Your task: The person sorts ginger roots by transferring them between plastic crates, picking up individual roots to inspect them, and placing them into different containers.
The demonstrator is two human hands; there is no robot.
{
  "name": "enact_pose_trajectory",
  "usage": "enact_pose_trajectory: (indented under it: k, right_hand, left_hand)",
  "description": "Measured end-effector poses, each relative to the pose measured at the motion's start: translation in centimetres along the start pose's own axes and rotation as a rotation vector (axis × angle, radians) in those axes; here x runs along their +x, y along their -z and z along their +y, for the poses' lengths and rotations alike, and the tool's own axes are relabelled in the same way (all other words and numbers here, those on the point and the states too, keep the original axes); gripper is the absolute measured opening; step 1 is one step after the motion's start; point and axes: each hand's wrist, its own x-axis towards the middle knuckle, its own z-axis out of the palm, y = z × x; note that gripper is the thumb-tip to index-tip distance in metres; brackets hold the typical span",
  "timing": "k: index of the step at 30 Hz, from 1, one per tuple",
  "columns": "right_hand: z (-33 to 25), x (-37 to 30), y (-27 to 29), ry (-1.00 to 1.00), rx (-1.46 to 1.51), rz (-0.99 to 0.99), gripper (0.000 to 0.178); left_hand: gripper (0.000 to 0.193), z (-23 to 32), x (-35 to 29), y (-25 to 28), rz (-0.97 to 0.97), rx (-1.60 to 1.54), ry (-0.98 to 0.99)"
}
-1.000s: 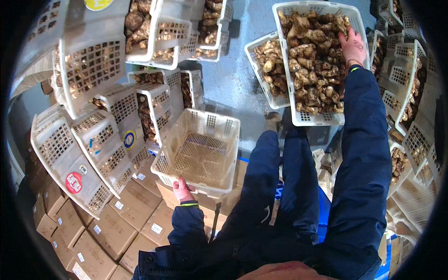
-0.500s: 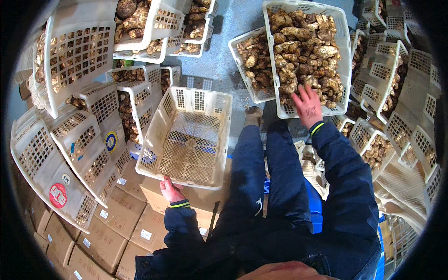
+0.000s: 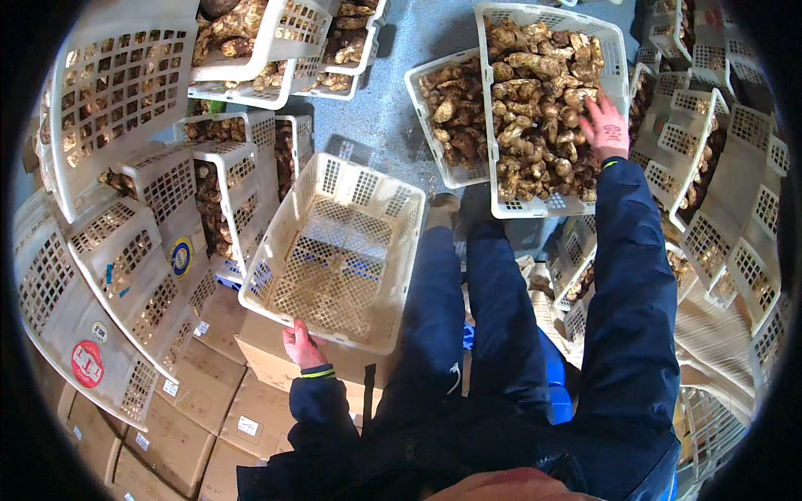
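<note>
My left hand (image 3: pixel 302 344) is closed on the near rim of a white plastic crate (image 3: pixel 403 250), which slants beside my legs. Only its bare mesh bottom shows inside. Farther right stands a second white crate (image 3: pixel 616 52), heaped with knobbly brown-and-cream mushrooms (image 3: pixel 543 108). Over the right side of that heap is my right hand (image 3: pixel 606 129), with fingers apart and the fingertips at the mushrooms; nothing shows gripped in it. Red marks show on the back of this hand.
Another mushroom crate (image 3: pixel 411 83) sits partly under the heaped one. Stacked white crates (image 3: pixel 125 92) line the left, and more crates (image 3: pixel 702 150) line the right. Cardboard boxes (image 3: pixel 196 388) lie at lower left. Blue floor (image 3: pixel 405 50) shows between the stacks.
My right hand has moved right and farther away across the mushrooms, from the near edge to the crate's right side. The left hand keeps its hold; the crate has shifted slightly.
</note>
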Motion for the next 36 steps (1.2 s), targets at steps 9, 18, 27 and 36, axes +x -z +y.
enact_pose_trajectory:
  k: [9, 18, 27, 36]
  right_hand:
    - [-7.4, 8.7, 1.4, 0.350, 0.030, 0.011, 0.053]
    - [1.9, 8.5, 0.8, -0.310, -0.089, 0.239, 0.045]
    - [-7.1, -3.8, 1.2, -0.120, 0.219, 0.024, 0.030]
    - [-12.6, 1.7, 0.2, 0.402, 0.233, -0.069, 0.051]
  left_hand:
    - [0.021, -2.1, 0.0, 1.5, 0.099, 0.102, -0.010]
    - [0.020, -0.9, -0.5, 0.9, 0.080, 0.179, -0.003]
    - [0.017, 1.6, -0.4, -2.6, -0.041, 0.069, 0.005]
    - [0.019, -2.9, 5.0, -1.0, 0.058, 0.314, 0.137]
